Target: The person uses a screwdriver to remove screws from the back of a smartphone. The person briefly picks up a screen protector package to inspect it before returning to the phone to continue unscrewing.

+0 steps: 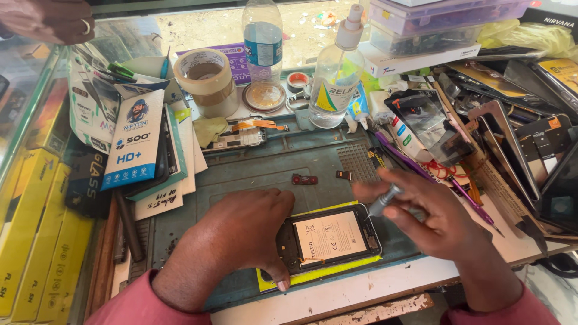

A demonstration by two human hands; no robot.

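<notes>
Cluttered bench, left hand [241, 232] hiding phone [330, 239] edge

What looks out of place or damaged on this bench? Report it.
The phone under the left hand lies open, back cover off and battery exposed. Two small loose parts sit on the green mat. The right hand holds a metal tool.
</notes>
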